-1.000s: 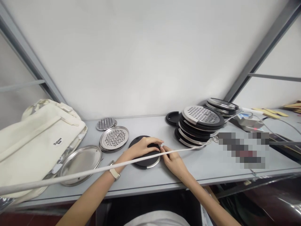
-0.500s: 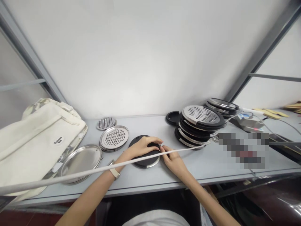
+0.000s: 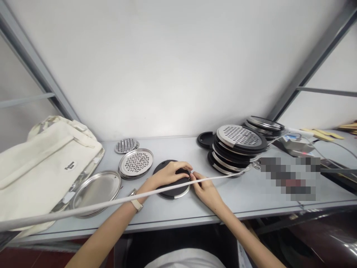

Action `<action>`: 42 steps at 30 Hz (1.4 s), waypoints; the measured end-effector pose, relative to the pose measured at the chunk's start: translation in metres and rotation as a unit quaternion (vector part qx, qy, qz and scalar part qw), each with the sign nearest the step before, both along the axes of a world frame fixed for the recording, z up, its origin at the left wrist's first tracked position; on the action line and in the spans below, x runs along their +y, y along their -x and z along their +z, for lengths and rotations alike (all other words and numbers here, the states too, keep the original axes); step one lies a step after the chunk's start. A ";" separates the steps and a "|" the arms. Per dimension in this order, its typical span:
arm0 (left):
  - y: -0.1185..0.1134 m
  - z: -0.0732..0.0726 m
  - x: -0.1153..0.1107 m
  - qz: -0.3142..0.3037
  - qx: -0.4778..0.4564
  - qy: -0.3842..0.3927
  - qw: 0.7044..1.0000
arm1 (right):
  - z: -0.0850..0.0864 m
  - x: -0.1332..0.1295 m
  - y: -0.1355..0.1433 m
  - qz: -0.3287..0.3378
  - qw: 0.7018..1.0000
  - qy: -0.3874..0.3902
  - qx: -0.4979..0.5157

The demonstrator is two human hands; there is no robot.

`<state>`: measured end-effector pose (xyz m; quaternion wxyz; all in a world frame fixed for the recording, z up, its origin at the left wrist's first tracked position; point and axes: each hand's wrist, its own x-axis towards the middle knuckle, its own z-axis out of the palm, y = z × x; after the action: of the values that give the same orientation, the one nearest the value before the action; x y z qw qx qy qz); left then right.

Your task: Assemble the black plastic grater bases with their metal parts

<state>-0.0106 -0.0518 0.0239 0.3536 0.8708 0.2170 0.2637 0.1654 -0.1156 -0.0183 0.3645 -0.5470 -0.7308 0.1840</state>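
Observation:
A round black disc (image 3: 170, 193) with a metal rim at its lower right lies flat on the grey table. Over its top rests my left hand (image 3: 170, 174), thumb and forefinger reaching to the disc's right edge. There my right hand (image 3: 205, 188) meets it, fingers pinched. Between the two sets of fingertips is a small shiny metal piece (image 3: 189, 174), perhaps a ring or clip, too small to make out. A white cord (image 3: 164, 189) crosses in front of both hands and hides part of the fingers.
Perforated metal grater discs (image 3: 136, 163) and plain metal plates (image 3: 97, 191) lie left, beside a cream cloth bag (image 3: 41, 160). A tall stack of black-rimmed grater discs (image 3: 240, 137) stands right, with another stack (image 3: 264, 123) behind it. A grey device (image 3: 295, 143) sits farther right.
Almost nothing differs. Both hands stay at the right edge of the black disc, fingertips together; the view has shifted very slightly.

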 end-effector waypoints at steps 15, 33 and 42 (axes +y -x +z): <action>0.000 -0.002 0.001 0.008 0.011 -0.018 1.000 | 0.000 -0.001 0.000 0.000 1.000 0.008 0.004; -0.001 -0.003 0.001 0.007 -0.009 -0.009 1.000 | -0.005 0.003 -0.001 0.000 0.999 -0.013 0.031; 0.000 -0.004 0.002 0.014 -0.004 -0.011 1.000 | -0.004 0.003 -0.001 0.017 0.999 0.006 0.041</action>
<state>-0.0105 -0.0501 0.0201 0.3413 0.8703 0.2250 0.2749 0.1660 -0.1122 -0.0222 0.3876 -0.5284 -0.7235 0.2169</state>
